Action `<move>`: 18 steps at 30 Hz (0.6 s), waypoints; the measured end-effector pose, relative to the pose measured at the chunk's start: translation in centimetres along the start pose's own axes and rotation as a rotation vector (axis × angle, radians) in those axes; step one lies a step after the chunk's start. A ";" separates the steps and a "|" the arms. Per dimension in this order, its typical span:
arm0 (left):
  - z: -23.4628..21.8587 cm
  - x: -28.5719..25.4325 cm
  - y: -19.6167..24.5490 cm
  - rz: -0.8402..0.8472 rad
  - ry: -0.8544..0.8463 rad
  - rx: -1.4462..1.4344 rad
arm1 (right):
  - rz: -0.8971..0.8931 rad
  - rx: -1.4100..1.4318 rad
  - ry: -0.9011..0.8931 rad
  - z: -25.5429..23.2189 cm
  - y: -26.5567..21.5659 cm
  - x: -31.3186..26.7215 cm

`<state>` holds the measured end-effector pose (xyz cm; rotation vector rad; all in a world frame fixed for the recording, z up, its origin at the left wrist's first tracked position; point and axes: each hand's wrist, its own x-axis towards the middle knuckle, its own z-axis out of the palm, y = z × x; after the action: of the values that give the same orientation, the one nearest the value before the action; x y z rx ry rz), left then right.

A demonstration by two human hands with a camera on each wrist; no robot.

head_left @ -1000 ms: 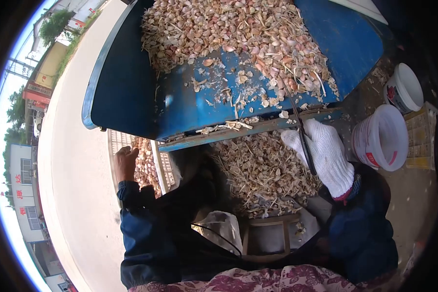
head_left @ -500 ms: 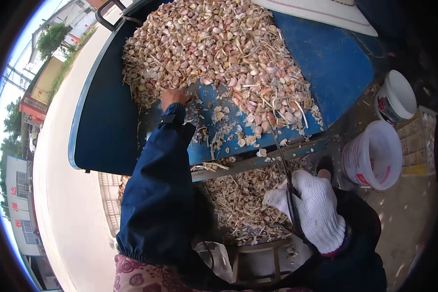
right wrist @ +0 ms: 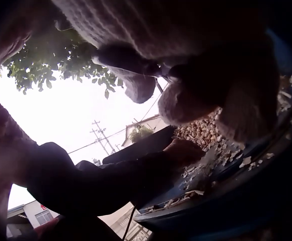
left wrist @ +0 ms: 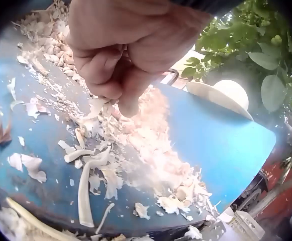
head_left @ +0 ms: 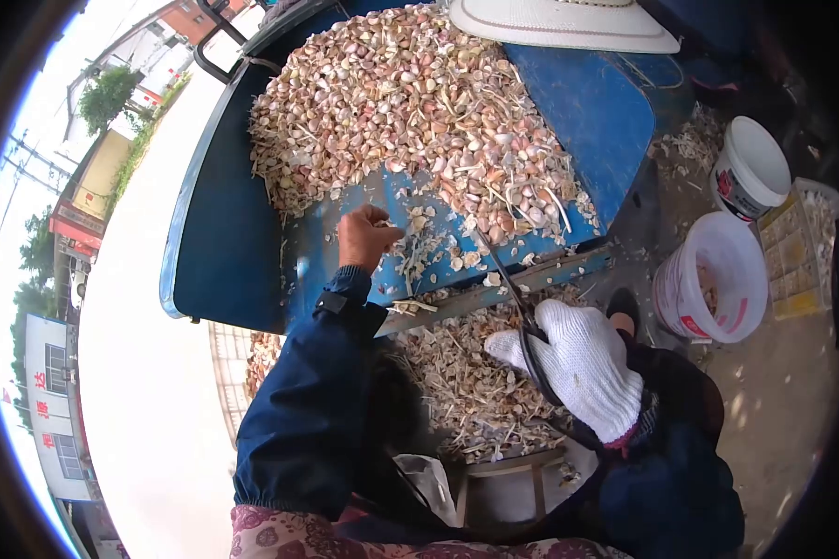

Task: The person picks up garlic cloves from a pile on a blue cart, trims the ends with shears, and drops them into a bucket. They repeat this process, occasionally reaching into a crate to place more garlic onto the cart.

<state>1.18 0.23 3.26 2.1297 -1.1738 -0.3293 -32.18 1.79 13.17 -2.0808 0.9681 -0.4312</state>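
My bare left hand [head_left: 364, 238] hovers over the blue tray [head_left: 303, 261], just in front of the garlic pile [head_left: 391, 93], fingers curled in a pinch. In the left wrist view, a small pale garlic piece [left wrist: 96, 106] shows at the fingertips of this hand [left wrist: 126, 50]; its shape is mostly hidden. My right hand [head_left: 587, 368], in a white knitted glove, grips the dark handles of long metal shears [head_left: 503, 270], whose tips reach the tray's front edge beside the cloves. The right wrist view shows the gloved hand [right wrist: 186, 65] dark and close.
Dry stalks and skins [head_left: 471, 391] lie below the tray. Two white buckets [head_left: 713, 279] and a yellowish crate [head_left: 792, 252] stand at right. A pale hat [head_left: 569, 23] rests at the tray's back; another crate [head_left: 226, 373] is at lower left.
My left hand went from the lower-left crate up to the pile, then drew back right and nearer me. The gloved hand with the shears shifted down, then slightly left and up.
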 end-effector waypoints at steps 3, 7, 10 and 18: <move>-1.8 -4.2 3.2 -0.168 -0.149 -0.543 | -0.014 -0.184 -0.023 1.4 1.1 0.2; -3.0 -10.1 6.7 -0.245 -0.243 -0.728 | -0.075 -0.399 -0.127 1.3 0.8 0.8; -3.3 -11.9 7.0 -0.196 -0.334 -0.739 | -0.217 -0.437 -0.097 0.9 0.5 0.8; -4.7 -12.7 8.1 -0.212 -0.616 -0.901 | -0.268 -0.486 -0.141 1.0 0.3 1.2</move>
<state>-8.85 9.70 10.88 1.3557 -0.8373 -1.3901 -30.94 1.27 12.32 -2.6572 0.7641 -0.1876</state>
